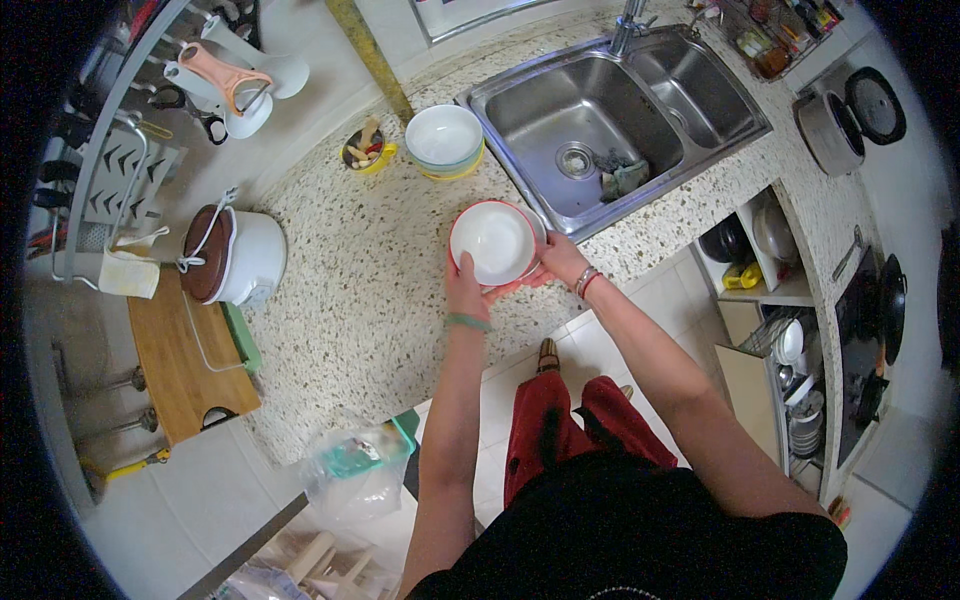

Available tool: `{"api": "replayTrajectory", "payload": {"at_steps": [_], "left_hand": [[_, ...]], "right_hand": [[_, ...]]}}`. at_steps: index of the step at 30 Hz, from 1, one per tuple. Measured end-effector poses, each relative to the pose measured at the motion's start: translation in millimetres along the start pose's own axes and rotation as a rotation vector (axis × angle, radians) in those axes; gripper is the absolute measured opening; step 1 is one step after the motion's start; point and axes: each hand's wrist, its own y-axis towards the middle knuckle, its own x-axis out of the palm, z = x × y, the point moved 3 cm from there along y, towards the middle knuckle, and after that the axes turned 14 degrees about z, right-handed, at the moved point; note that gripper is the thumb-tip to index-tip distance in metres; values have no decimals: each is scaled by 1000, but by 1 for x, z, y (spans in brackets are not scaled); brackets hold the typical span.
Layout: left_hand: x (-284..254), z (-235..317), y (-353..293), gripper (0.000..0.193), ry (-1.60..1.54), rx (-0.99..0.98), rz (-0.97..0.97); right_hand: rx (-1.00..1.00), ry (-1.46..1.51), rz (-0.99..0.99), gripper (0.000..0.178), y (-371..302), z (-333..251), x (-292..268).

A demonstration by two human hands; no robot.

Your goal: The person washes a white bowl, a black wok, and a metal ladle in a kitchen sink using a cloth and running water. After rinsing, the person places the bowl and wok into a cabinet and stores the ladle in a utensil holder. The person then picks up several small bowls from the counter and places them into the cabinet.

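Over the counter by the sink I hold a white bowl (493, 243) with a red rim between both hands. My left hand (466, 286) is closed on its near left side, thumb over the rim and fingers underneath. On the right side my right hand (562, 259) grips it low, with its fingers partly hidden under the bowl. Another edge shows beneath the red rim on the right, perhaps a second dish. Just beyond stands a stack of bowls (443, 136), white inside, with pale green and yellow outsides.
A double steel sink (590, 120) holds a grey-green cloth (625, 180). To the left are a yellow cup (370, 152) of small items, a white pot (240, 257) with a brown lid and a wooden board (180, 360). A plastic bag (345, 480) hangs at the counter's near edge. Right, a dish drawer (755, 390) stands open.
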Motion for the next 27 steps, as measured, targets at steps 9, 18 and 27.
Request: {"api": "replayTrajectory", "payload": {"at_steps": [9,18,27], "left_hand": [[17,-3,-1,42,-20,-44,-14],[13,-12,7,39,-237,-20,47],[9,-22,19,45,-112,44,149]], "right_hand": [[-291,-41,232,41,-19,-17,-12],[-378,-73,525,42,-22,-25,-31],[-413,30,618,47,-23,-35,-58]]}}
